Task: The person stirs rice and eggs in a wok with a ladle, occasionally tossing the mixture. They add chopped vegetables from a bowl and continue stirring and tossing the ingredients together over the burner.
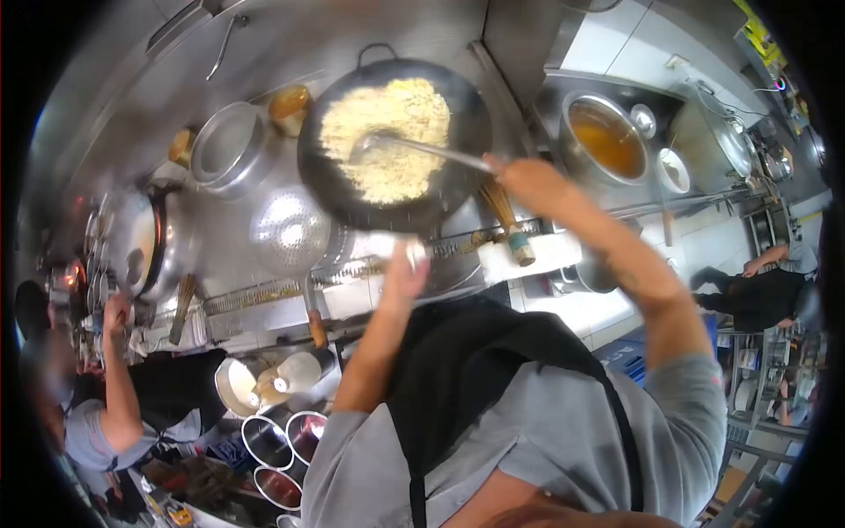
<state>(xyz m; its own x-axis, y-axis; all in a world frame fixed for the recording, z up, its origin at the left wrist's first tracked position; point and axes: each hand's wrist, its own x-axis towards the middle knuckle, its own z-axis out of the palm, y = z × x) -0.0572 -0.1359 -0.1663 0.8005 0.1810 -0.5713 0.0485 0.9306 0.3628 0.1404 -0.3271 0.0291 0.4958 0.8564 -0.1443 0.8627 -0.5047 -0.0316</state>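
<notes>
A large black wok (475, 114) holds a wide layer of pale yellow fried rice (400, 167). My right hand (532, 187) is wrapped round the handle end of a long metal ladle (440, 151). The ladle's bowl, smeared by motion, lies in the rice left of the wok's middle. At the near rim of the wok, my left hand (403, 277) is closed beside a small white patch that may be cloth. What its fingers grip is blurred and partly hidden.
A perforated strainer (290, 231) and metal bowls (227, 145) lie left of the wok. A bamboo brush (519, 242) rests right of its near edge. Amber liquid fills a pot (607, 136) at right. Another person (110, 405) works at left, and one more (761, 286) stands far right.
</notes>
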